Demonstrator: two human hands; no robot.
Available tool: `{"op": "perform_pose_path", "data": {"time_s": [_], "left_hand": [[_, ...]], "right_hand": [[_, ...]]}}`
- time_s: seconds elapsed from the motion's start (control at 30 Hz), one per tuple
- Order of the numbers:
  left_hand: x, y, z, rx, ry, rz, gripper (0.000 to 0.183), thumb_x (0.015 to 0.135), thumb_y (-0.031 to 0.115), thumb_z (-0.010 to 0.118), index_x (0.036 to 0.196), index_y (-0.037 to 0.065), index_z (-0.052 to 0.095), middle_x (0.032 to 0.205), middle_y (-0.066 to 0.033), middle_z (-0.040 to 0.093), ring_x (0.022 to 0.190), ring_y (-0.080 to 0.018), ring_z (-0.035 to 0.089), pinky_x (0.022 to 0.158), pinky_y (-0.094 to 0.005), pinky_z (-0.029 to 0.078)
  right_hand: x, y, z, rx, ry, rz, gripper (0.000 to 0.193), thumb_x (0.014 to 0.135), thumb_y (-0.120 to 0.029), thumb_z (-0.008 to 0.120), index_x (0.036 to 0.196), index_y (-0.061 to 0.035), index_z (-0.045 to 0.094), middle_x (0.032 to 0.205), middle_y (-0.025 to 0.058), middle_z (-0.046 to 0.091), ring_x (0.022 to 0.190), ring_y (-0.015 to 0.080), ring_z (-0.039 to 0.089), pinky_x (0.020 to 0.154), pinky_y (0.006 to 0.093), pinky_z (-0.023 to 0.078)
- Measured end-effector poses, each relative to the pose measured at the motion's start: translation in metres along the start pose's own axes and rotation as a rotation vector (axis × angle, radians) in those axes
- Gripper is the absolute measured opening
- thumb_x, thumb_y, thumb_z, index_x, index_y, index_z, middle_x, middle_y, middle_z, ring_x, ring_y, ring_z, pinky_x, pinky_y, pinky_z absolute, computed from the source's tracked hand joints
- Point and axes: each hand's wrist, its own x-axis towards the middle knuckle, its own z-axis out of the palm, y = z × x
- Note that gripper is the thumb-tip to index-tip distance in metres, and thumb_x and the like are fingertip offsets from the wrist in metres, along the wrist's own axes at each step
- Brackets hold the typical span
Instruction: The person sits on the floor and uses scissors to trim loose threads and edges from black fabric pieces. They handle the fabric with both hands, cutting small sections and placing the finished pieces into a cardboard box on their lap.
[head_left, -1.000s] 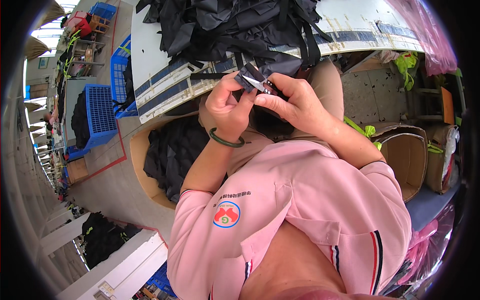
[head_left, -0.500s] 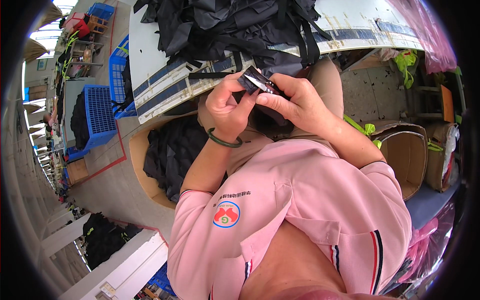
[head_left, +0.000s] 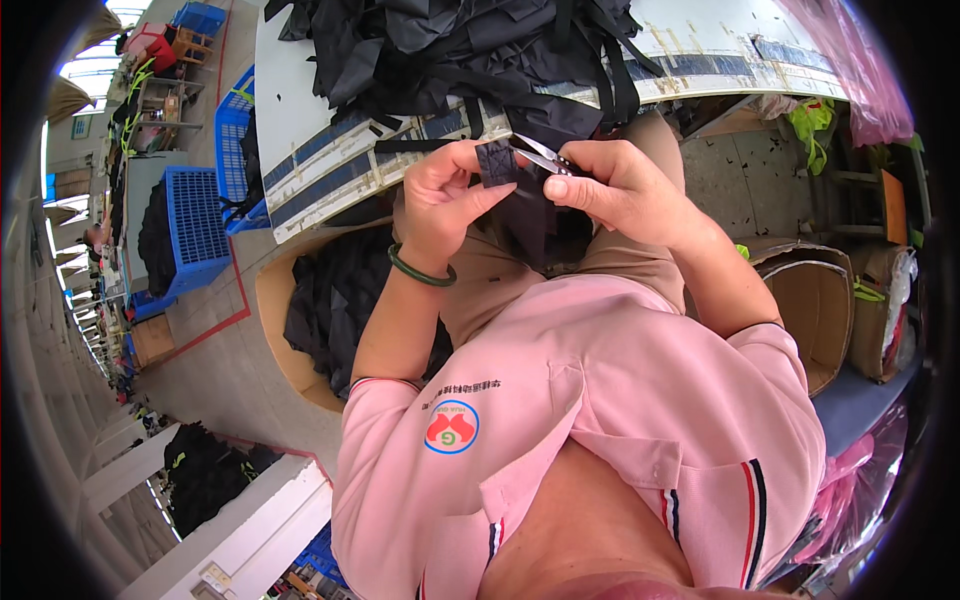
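My left hand (head_left: 440, 195) pinches a piece of black fabric (head_left: 497, 166), its stitched edge held up between thumb and fingers while the rest hangs down toward my lap. In my right hand (head_left: 625, 185) is a pair of thread snips (head_left: 545, 158), the fingers wrapped round it. Its two bright blades stand apart and point left, with their tips close beside the fabric's edge. Whether the blades touch a thread is too small to tell. On the table in front lies a big heap of black fabric pieces with straps (head_left: 440, 60).
The white table (head_left: 300, 200) has worn tape along its near edge. A cardboard box (head_left: 280, 330) of black fabric stands left of my legs, another box (head_left: 815, 310) at the right. Blue crates (head_left: 200, 230) stand on the floor at left. Pink plastic (head_left: 850, 60) hangs at far right.
The snips have drawn back to the right from the fabric, and the blades have parted. My left hand has shifted slightly left, leaving more of the fabric's edge showing.
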Motion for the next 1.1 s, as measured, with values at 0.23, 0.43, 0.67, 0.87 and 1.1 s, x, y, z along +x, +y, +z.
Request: {"op": "perform_pose_path", "data": {"time_s": [0.23,0.43,0.67,0.87,1.1], "left_hand": [[0.004,-0.002,-0.01,-0.143,-0.142,-0.132,0.019,0.072,-0.009,0.066,0.09,-0.002,0.062,0.095,-0.0109,0.066,0.088,-0.0151,0.062,0.082,-0.0281,0.048],[0.005,-0.001,-0.009,-0.134,-0.191,-0.218,0.02,0.072,-0.008,0.068,0.09,-0.003,0.063,0.092,-0.0093,0.067,0.084,-0.0132,0.062,0.079,-0.0266,0.048],[0.004,-0.003,-0.007,-0.094,-0.227,-0.277,0.022,0.071,-0.008,0.069,0.091,-0.002,0.064,0.092,-0.0076,0.066,0.083,-0.0115,0.06,0.077,-0.0251,0.047],[0.004,0.0,-0.006,-0.036,-0.253,-0.275,0.021,0.07,-0.008,0.069,0.089,-0.002,0.065,0.091,-0.0076,0.066,0.084,-0.0129,0.06,0.078,-0.0262,0.047],[0.011,0.006,-0.011,-0.086,-0.366,-0.369,0.016,0.068,-0.008,0.067,0.083,-0.002,0.064,0.089,-0.0108,0.067,0.084,-0.0165,0.063,0.079,-0.0276,0.049]], "right_hand": [[0.0,-0.004,-0.01,-0.316,0.009,-0.13,0.045,0.083,-0.04,0.067,0.071,0.0011,0.054,0.054,0.0055,0.041,0.052,0.0132,0.036,0.047,0.0308,0.033],[-0.004,-0.013,-0.013,-0.544,0.036,-0.22,0.043,0.08,-0.039,0.068,0.074,0.0009,0.056,0.055,0.0155,0.05,0.05,0.0308,0.047,0.049,0.0359,0.039],[-0.004,-0.013,-0.012,-0.579,0.015,-0.242,0.042,0.081,-0.04,0.068,0.076,0.0004,0.057,0.056,0.0169,0.051,0.053,0.0345,0.052,0.05,0.0381,0.04],[-0.006,-0.009,-0.015,-0.548,-0.027,-0.237,0.04,0.083,-0.036,0.066,0.073,0.0013,0.055,0.055,0.017,0.049,0.051,0.0334,0.047,0.049,0.0381,0.037],[-0.01,-0.006,-0.02,-0.384,-0.088,-0.165,0.043,0.084,-0.038,0.066,0.074,0.0022,0.055,0.059,0.0153,0.049,0.051,0.0264,0.043,0.051,0.0347,0.037]]}}
